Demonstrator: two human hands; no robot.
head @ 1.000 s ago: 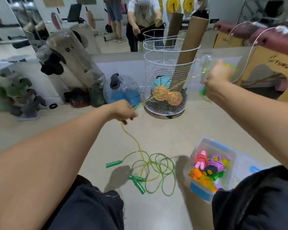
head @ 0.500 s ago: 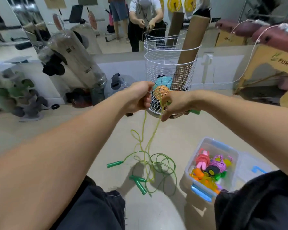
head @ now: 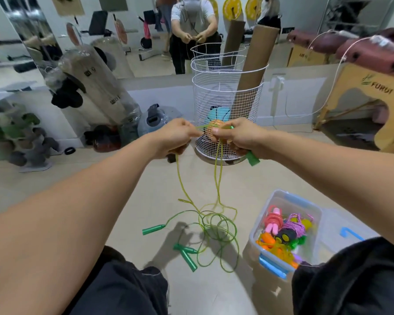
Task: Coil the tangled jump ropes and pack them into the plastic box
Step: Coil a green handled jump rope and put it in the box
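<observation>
Floor-level tangle of green rope (head: pixel 214 226) rises to left hand (head: pixel 175 138) and right hand (head: pixel 234 137), both pinching it, fingertips hidden.

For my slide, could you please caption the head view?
Both hands hold a green rope above its tangle, beside the box.

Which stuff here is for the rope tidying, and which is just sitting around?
For the job: green jump rope, plastic box, left hand, right hand.

Just lying about: wire basket, cardboard tube, water jug.
</observation>
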